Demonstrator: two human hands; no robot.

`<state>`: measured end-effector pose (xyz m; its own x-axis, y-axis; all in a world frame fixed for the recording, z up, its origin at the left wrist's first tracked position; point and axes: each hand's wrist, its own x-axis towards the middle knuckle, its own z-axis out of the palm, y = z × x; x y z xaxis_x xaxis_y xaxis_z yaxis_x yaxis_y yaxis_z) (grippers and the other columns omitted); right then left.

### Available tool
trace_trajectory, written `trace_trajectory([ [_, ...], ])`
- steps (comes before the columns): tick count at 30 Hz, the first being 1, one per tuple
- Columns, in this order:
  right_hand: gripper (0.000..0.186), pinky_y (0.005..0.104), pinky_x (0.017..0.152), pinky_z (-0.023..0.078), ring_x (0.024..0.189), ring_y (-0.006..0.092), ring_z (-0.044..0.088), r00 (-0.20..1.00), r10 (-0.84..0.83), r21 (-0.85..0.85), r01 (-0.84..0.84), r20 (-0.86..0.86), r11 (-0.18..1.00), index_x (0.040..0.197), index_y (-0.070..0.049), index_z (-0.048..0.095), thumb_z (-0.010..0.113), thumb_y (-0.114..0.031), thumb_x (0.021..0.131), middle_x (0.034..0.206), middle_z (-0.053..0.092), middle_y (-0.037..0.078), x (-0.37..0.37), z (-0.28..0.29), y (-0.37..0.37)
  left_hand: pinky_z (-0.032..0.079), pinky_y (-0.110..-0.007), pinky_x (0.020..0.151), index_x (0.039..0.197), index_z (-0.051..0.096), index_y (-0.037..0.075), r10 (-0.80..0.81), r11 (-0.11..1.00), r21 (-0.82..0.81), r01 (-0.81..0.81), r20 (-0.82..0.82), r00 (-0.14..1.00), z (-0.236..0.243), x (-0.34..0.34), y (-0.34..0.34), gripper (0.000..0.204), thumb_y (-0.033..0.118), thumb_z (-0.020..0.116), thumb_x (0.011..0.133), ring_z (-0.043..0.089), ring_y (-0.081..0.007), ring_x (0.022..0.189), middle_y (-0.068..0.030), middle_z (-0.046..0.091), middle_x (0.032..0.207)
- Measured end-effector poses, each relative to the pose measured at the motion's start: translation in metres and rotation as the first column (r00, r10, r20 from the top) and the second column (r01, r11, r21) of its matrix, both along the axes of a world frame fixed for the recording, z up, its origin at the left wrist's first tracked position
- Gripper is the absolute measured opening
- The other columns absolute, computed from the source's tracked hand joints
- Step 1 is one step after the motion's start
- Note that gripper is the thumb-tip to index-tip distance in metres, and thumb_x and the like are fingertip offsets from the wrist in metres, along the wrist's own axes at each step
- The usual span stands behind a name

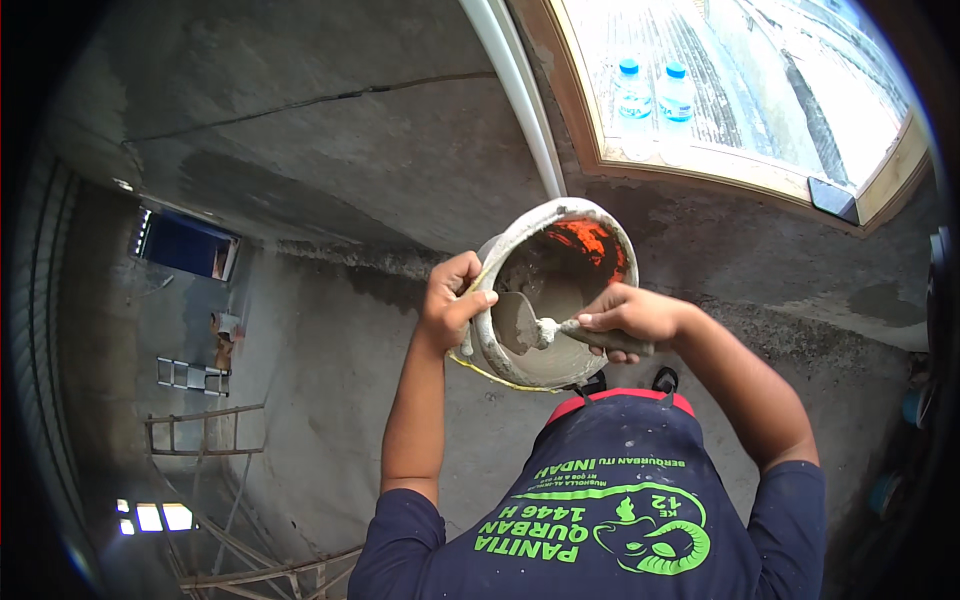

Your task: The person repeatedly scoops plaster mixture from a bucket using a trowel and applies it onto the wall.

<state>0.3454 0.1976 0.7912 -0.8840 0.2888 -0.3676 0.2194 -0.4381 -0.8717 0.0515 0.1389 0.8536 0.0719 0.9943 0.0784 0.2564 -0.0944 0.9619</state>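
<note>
Mortar bucket held up at chest level, trowel working inside it.

Left hand (452,300) is closed around the near rim of the bucket (520,240), fingers curled over the edge and thumb on top, holding it tilted with its mouth toward the camera. Bucket is crusted grey outside, orange plastic showing on the far inner wall, wet grey mortar (545,275) in the bottom. Right hand (625,318) is wrapped tight around the handle of the trowel (520,322); blade is inside the bucket, loaded with mortar, lying against the near inner wall. Yellow cord (490,375) runs under the bucket. Behind: rough plastered wall (330,180), wooden window frame (720,165) with 2 blue-capped water bottles (652,105) standing on the sill.
</note>
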Motion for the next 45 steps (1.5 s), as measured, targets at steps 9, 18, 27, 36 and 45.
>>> trace_trajectory([
  [9, 0.056, 0.0250, 0.035, 0.042, 0.044, 0.0155, 0.056, 0.823, -0.483, -0.749, 0.112, -0.298, 0.653, 0.139, 0.008, 0.049, 0.061, -0.031, 0.099, 0.082, 0.065, 0.017, 0.062, -0.083, -0.051, 0.030, -0.025, 0.061, 0.074, 0.042, 0.010, 0.141, 0.989, 0.018, -0.144, 0.112, 0.984, -0.070, -0.018, -0.004, 0.028, 0.016, 0.069, 0.077, 0.036, -0.0057, 0.068, 0.0049, 0.042, 0.072],
  [18, 0.040, 0.0305, 0.069, 0.052, 0.076, 0.0136, 0.060, 0.644, -0.722, -0.061, 0.734, -0.251, 0.676, 0.128, -0.003, 0.044, 0.065, -0.018, 0.098, 0.095, 0.057, 0.008, 0.071, -0.160, -0.037, 0.033, -0.026, 0.055, 0.074, 0.044, 0.010, 0.388, 0.891, -0.250, -0.380, -0.017, 0.921, -0.202, 0.023, -0.065, 0.027, 0.004, 0.069, 0.081, 0.041, -0.0033, 0.064, 0.0060, 0.044, 0.067],
  [27, 0.037, 0.0429, 0.065, 0.056, 0.078, 0.0377, 0.071, 0.603, -0.785, 0.939, 0.334, -0.141, 0.088, 0.121, -0.006, 0.058, 0.074, -0.013, 0.089, 0.096, 0.070, 0.016, 0.052, -0.296, 0.097, 0.034, -0.027, 0.054, 0.073, 0.044, 0.006, 0.407, 0.733, -0.523, -0.436, -0.177, 0.896, -0.295, 0.022, -0.147, 0.027, -0.001, 0.068, 0.081, 0.042, -0.0040, 0.062, 0.0043, 0.046, 0.066],
  [36, 0.031, 0.0433, 0.064, 0.056, 0.080, 0.0367, 0.070, 0.609, -0.776, 0.984, 0.046, -0.164, -0.172, 0.114, -0.008, 0.064, 0.075, -0.010, 0.085, 0.096, 0.068, 0.013, 0.094, -0.320, 0.156, 0.034, -0.028, 0.054, 0.072, 0.042, 0.006, 0.499, 0.640, -0.603, -0.477, -0.145, 0.854, -0.324, 0.023, -0.193, 0.029, -0.002, 0.068, 0.081, 0.042, -0.0046, 0.062, 0.0042, 0.045, 0.065],
  [45, 0.032, 0.0402, 0.066, 0.056, 0.078, 0.0351, 0.070, 0.568, -0.813, 0.991, 0.108, -0.129, -0.081, 0.117, -0.005, 0.064, 0.075, -0.009, 0.087, 0.093, 0.068, 0.015, 0.106, -0.290, 0.092, 0.032, -0.029, 0.052, 0.071, 0.040, 0.006, 0.503, 0.677, -0.521, -0.519, -0.187, 0.844, -0.337, 0.005, -0.200, 0.031, 0.001, 0.069, 0.080, 0.039, -0.0061, 0.060, 0.0024, 0.042, 0.062],
])
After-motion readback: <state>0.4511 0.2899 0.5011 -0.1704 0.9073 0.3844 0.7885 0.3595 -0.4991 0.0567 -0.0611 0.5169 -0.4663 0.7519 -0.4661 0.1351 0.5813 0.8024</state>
